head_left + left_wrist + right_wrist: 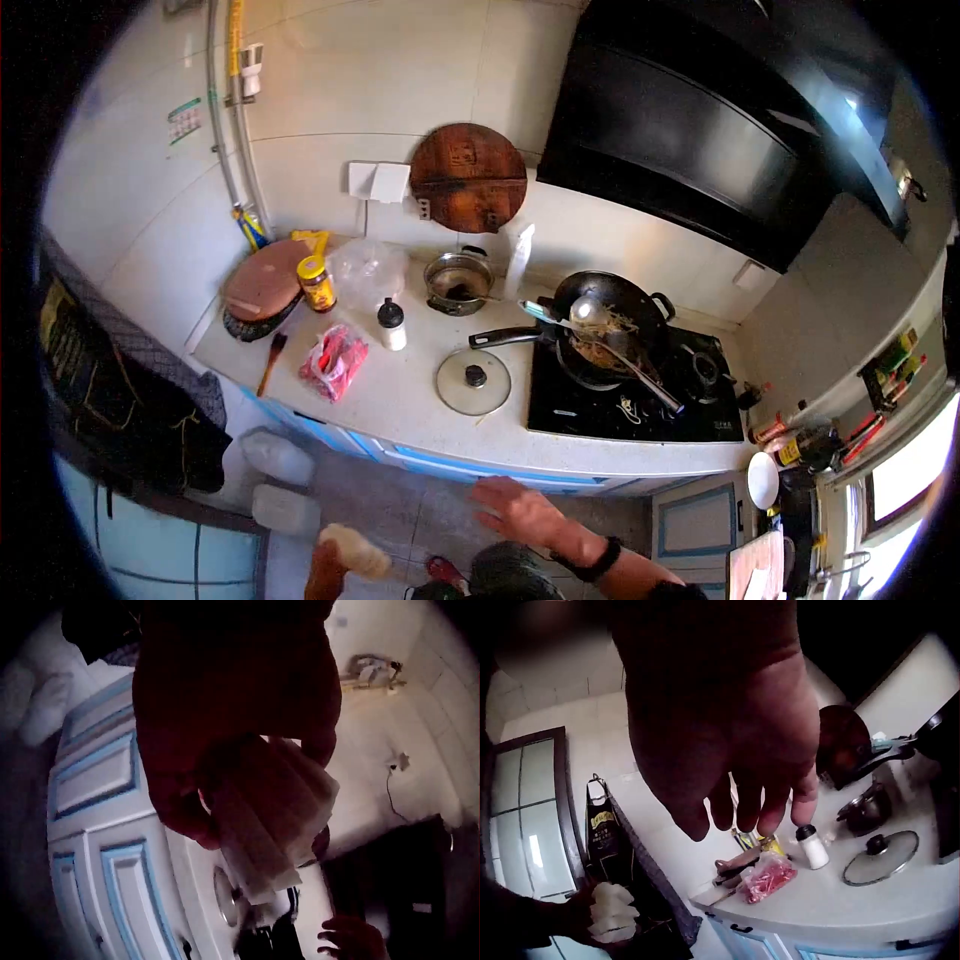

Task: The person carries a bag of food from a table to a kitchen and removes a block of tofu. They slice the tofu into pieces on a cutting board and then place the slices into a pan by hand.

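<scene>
My left hand [325,572] is at the lower middle of the head view, in front of the counter. It grips a bunch of pale, flat, overlapping pieces [262,832], thumb on one side and fingers on the other; their kind does not show clearly. The right wrist view shows the same pale pieces [613,913] fanned out in that hand. My right hand [530,515], a dark band at its wrist, hangs in the air before the counter's front edge. Its fingers are loosely spread and hold nothing.
On the stove [640,415], a black wok [655,340] holds food, with a ladle [645,375] across it. Left of it are a glass lid [455,395], a small pot [455,300], a white shaker [393,333] and a pink bag [338,362]. A chopping board [755,570] stands lower right.
</scene>
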`<state>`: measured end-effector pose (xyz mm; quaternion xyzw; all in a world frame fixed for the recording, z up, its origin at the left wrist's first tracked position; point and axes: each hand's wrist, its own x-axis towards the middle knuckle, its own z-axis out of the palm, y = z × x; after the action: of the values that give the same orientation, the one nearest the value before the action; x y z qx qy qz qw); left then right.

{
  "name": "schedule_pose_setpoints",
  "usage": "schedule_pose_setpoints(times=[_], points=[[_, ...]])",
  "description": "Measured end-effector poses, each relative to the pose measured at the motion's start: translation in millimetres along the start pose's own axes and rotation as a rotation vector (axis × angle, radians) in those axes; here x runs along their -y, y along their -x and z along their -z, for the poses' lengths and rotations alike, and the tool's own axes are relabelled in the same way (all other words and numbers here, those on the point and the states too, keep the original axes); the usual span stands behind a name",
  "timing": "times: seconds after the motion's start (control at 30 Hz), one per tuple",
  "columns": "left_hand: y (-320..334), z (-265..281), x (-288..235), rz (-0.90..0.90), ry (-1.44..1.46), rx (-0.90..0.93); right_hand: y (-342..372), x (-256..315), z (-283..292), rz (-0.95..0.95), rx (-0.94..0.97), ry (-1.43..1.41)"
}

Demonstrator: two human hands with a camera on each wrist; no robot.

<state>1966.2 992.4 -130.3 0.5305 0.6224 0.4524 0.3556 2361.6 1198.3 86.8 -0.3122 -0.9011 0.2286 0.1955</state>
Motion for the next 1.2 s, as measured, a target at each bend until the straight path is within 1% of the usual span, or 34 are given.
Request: schedule_pose_setpoints(times=[0.03,0.1,0.13,0.2,0.23,0.27,0.33,0.4,0.5,0.57,0.6,0.63,0.67,0.73,0.8,0.87,0.9,0.93,1.0,1.03,1.13,1.17,1.2], points=[[2,21,-31,0.067,0.091,-0.069,-18,1,-5,0.014,0.003,0.008],[4,73,-13,0.369,0.648,-0.061,-59,4,-21,0.047,0.0,-0.035],[-5,88,-8,0.525,0.919,-0.062,-79,5,-27,0.069,-0.003,-0.062],[-30,108,-3,0.374,1.071,-0.048,-118,12,-34,0.055,0.014,-0.099],[-43,122,-10,0.296,1.139,-0.06,-138,17,-39,0.06,0.03,-0.13],[-52,138,-18,0.211,1.199,-0.091,-156,21,-43,0.013,0.059,-0.154],[-64,150,-60,0.191,1.038,-0.273,-198,22,-51,-0.021,0.141,-0.227],[-79,179,-70,0.168,0.94,-0.389,-237,18,-65,0.038,0.136,-0.307],[-109,222,-62,0.115,0.935,-0.426,-301,30,-68,-0.018,0.29,-0.307],[-136,237,-78,0.076,0.997,-0.453,-335,33,-77,-0.042,0.323,-0.339],[-157,240,-105,0.09,0.933,-0.496,-347,37,-83,-0.072,0.345,-0.354],[-169,245,-120,0.102,0.871,-0.535,-358,40,-88,-0.08,0.367,-0.396],[-177,253,-113,0.106,0.912,-0.539,-370,40,-94,-0.087,0.385,-0.431],[-208,271,-101,0.111,0.998,-0.527,-394,40,-108,-0.105,0.394,-0.467],[-237,286,-91,0.193,1.034,-0.5,-407,34,-127,-0.161,0.378,-0.467],[-270,304,-73,0.253,1.059,-0.456,-417,27,-150,-0.155,0.285,-0.389],[-287,314,-62,0.254,0.986,-0.415,-423,28,-160,-0.155,0.24,-0.352],[-304,323,-52,0.253,0.912,-0.376,-430,29,-165,-0.173,0.233,-0.32],[-346,347,-35,0.317,1.097,-0.284,-446,34,-169,-0.215,0.213,-0.256],[-364,355,-32,0.357,1.024,-0.295,-460,36,-174,-0.292,0.217,-0.294],[-410,388,-10,0.357,0.936,-0.054,-515,57,-178,-0.392,0.279,-0.272],[-418,395,4,0.389,0.965,-0.042,-540,61,-186,-0.362,0.301,-0.2],[-425,400,13,0.421,0.989,-0.041,-565,64,-195,-0.35,0.265,-0.193]])
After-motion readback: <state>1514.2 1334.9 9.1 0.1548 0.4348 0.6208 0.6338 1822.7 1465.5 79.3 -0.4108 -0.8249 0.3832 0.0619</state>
